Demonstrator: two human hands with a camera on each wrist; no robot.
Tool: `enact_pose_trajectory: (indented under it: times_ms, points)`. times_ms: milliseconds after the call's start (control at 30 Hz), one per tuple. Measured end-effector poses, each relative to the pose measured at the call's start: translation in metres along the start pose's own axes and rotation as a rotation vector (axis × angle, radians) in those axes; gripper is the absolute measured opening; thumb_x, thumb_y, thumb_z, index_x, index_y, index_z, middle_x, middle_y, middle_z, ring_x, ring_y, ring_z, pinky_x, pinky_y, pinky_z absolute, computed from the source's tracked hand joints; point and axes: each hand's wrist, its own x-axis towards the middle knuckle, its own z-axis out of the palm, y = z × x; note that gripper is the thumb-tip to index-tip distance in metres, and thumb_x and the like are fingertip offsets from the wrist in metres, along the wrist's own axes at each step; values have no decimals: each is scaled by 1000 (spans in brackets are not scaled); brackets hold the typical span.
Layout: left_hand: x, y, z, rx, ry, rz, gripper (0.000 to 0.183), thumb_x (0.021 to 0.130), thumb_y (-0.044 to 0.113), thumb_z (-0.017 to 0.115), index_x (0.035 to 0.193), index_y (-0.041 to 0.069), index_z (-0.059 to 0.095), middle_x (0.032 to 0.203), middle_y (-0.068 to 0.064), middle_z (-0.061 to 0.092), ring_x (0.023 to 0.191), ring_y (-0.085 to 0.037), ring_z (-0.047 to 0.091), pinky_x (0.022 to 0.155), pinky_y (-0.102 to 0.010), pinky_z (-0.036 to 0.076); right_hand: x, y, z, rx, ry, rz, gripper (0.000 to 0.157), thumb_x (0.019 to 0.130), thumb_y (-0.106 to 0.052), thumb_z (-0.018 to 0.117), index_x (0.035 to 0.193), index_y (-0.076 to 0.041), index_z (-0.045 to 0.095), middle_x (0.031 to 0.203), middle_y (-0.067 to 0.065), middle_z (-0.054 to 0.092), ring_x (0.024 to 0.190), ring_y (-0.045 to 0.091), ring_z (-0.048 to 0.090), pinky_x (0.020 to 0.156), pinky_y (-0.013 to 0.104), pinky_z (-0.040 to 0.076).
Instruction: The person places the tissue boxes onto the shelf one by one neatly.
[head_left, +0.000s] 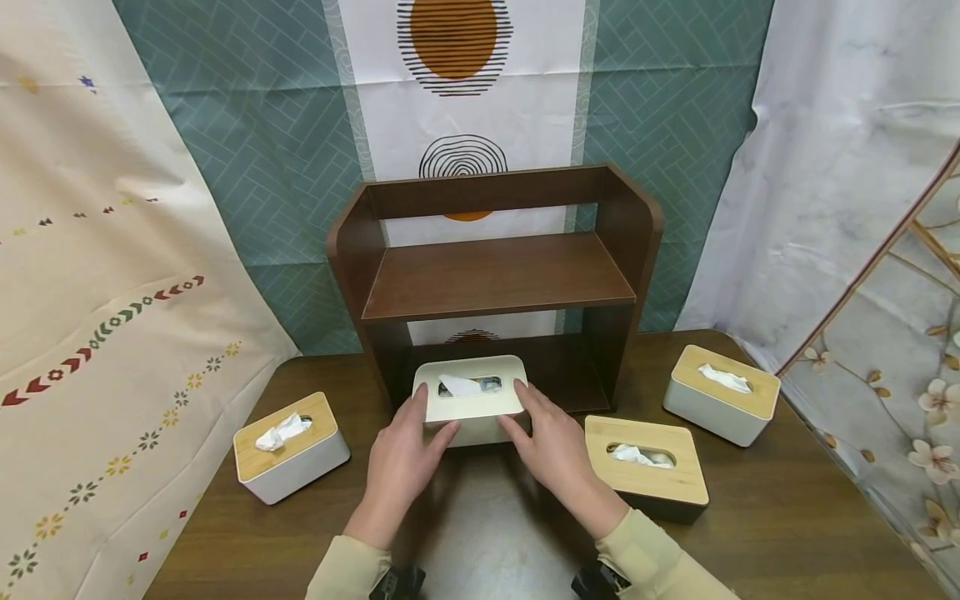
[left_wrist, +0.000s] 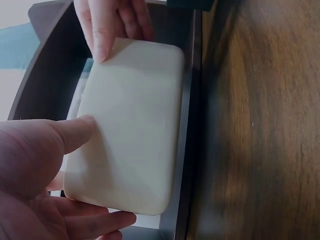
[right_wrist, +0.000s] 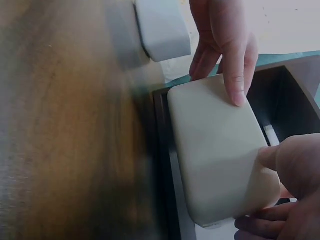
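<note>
Worn on the person's head, the widest view looks forward and down across a brown wooden tabletop (head_left: 787, 517) toward a dark brown, two-tier wooden shelf (head_left: 498, 279). The left-wrist camera, tipped sideways with the tabletop at its right, faces the smooth front of a cream, rounded rectangular tissue box (left_wrist: 132, 125) up close. The right-wrist camera, tipped oppositely, faces that same front, equally near. Both wrist views share the box, left hand (head_left: 405, 454), right hand (head_left: 558, 446) and lower shelf.
</note>
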Motion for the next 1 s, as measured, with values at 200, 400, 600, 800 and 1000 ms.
enact_pose_trajectory:
  times_ms: [200, 400, 600, 800, 1000]
  points:
    - [8, -1, 5, -2, 32, 16, 85, 100, 40, 85, 163, -2, 47, 158, -27, 58, 134, -47, 65, 102, -71, 53, 10, 0, 2, 24, -27, 29, 68, 102, -34, 82, 157, -1, 59, 154, 29, 60, 136, 46, 65, 106, 62, 55]
    - [17, -2, 9, 2, 54, 15, 85, 101, 40, 84, 164, -3, 45, 155, -28, 60, 132, -48, 66, 102, -70, 53, 20, 1, 7, 23, -6, 25, 67, 102, -30, 82, 156, 1, 58, 153, 30, 60, 135, 47, 65, 104, 62, 56]
    - [25, -4, 12, -5, 51, -6, 91, 101, 43, 84, 166, -3, 40, 152, -30, 61, 128, -50, 67, 101, -69, 54, 25, 2, 11, 21, 5, 40, 67, 101, -26, 83, 157, 1, 58, 152, 30, 61, 133, 47, 66, 100, 63, 58]
    - [32, -9, 16, -14, 55, -5, 89, 100, 44, 84, 165, -1, 42, 151, -31, 61, 125, -53, 68, 100, -69, 54, 31, 4, 17, 25, 15, 41, 66, 101, -26, 83, 156, 1, 59, 152, 30, 62, 132, 46, 67, 98, 62, 58]
    - [35, -14, 19, -26, 49, -5, 87, 101, 43, 83, 165, -1, 44, 151, -31, 61, 126, -54, 67, 100, -70, 54, 35, 7, 24, 33, 9, 53, 66, 99, -24, 84, 156, 0, 60, 151, 28, 63, 132, 46, 67, 98, 63, 58]
